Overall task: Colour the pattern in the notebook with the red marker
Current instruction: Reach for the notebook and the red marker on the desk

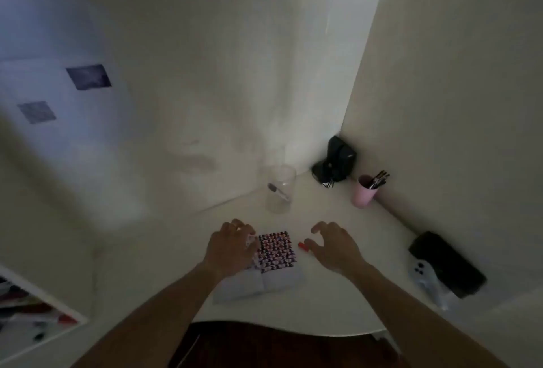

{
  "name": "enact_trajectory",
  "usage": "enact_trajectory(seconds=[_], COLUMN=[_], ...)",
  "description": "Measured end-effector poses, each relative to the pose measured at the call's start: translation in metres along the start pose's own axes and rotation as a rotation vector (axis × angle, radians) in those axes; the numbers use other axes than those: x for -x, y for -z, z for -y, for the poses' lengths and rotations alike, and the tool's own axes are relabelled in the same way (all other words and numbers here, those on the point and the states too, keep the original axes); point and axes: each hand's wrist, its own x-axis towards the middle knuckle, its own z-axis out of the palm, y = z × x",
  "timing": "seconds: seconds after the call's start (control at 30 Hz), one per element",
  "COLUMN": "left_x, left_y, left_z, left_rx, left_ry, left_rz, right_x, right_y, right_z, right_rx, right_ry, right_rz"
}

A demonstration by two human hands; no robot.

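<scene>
An open notebook (276, 279) lies on the white desk (332, 303), its right page showing a dense dark-and-red pattern (276, 250). My left hand (232, 247) rests flat on the notebook's left page, fingers bent at the top edge. A red marker (303, 246) lies on the desk just right of the pattern; only its red end shows. My right hand (335, 245) hovers over the marker with fingers spread and curled, thumb tip close to the red end, and hides the marker's other end. Whether the thumb touches it is unclear.
A clear glass jar (279, 190) holding a pen stands behind the notebook. A pink cup (364, 193) with pens and a black device (336, 160) sit in the back corner. A black case (448, 263) and a white controller (426, 276) lie at right.
</scene>
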Motion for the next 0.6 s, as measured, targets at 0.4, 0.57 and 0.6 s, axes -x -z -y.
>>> enact_trajectory(seconds=[0.4,0.57,0.6], left_x=[-0.02,-0.017,-0.016], left_y=[-0.189,-0.236,-0.24], left_z=[0.029,0.04,0.041], left_rx=[-0.02,-0.089,-0.09], left_ry=[-0.208,-0.247,-0.25], left_rz=[-0.218,-0.365,-0.388], right_x=[-0.043,-0.048,-0.047], right_y=[-0.177,-0.22,-0.226], right_z=[-0.093,-0.121,-0.123], right_rx=[-0.004,0.096,0.108], right_ry=[0.107,0.236,0.252], right_rz=[-0.08,-0.307,-0.361])
